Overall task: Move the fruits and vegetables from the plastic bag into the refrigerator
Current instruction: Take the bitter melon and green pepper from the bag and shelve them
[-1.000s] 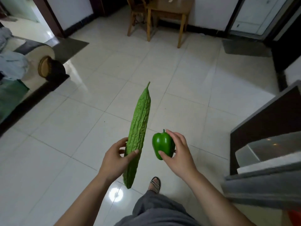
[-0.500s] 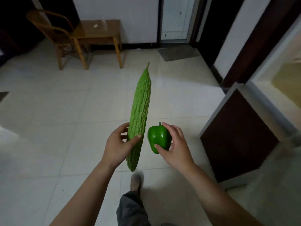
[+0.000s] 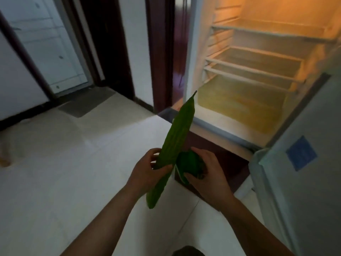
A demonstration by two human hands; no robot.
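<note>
Your L hand fingers clamp long green bitter gourd, R hand fingers grip green bell pepper (white fridge upper right).

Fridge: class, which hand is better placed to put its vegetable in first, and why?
Right, probably. The right hand holds the pepper on the side nearer the open fridge. The left hand grips the long gourd farther from it.

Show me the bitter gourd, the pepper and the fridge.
bitter gourd (image 3: 179, 133), head view, middle of its body
pepper (image 3: 191, 163), head view, exposed upper side
fridge (image 3: 239, 104), head view, lit compartment's floor
</note>
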